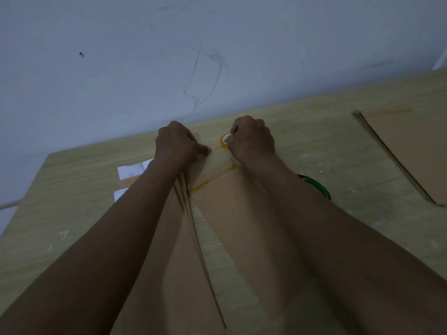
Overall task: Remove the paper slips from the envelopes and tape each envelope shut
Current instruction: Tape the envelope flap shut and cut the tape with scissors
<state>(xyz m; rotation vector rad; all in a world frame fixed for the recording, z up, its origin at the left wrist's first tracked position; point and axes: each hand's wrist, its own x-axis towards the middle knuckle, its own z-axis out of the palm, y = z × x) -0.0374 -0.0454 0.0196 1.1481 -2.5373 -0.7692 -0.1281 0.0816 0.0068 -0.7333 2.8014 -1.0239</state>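
A brown envelope (232, 213) lies on the wooden table between my forearms, its top end near my hands with a yellowish strip of tape along it. My right hand (251, 139) grips a small yellow roll of tape (225, 140) above the envelope's top. My left hand (177, 143) has its fingers curled, and thumb and fingertip pinch what looks like the tape's free end at the envelope's top left. A stack of brown envelopes (179, 250) lies under my left forearm. White paper slips (131, 171) lie to the left.
Another stack of brown envelopes (408, 151) lies at the right of the table (72, 189). A dark green round object (316, 186) shows beside my right forearm. A white wall stands right behind the table's far edge. Small white scraps dot the tabletop.
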